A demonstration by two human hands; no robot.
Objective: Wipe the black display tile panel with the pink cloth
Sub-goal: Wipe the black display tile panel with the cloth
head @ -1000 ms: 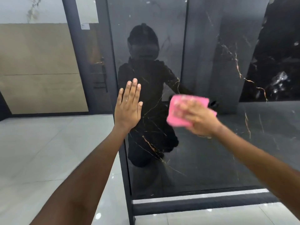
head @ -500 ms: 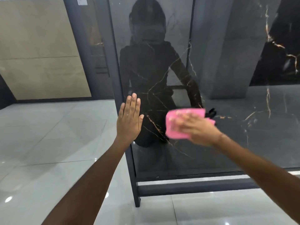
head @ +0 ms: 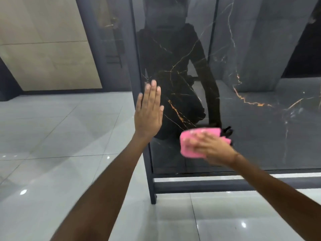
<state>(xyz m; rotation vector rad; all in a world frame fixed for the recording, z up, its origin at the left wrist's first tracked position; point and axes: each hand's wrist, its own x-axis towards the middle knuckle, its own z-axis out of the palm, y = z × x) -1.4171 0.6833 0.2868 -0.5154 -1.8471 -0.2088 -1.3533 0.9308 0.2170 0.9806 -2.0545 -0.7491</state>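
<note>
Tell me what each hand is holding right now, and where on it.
Right hand presses the pink cloth flat over its right part against the black panel. Left hand holds nothing.

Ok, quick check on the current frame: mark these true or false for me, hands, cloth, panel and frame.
1. The right hand presses the pink cloth flat against the black tile panel. True.
2. The left hand holds a second cloth. False: it holds nothing, its fingers straight and together at the panel's left edge.
3. The cloth sits on the lower part of the panel, near its bottom edge. True.
4. The panel lies flat on the floor. False: it stands upright in a dark metal frame on the glossy tiled floor.
5. The panel is plain matte black. False: it is glossy, with gold veins.
</note>
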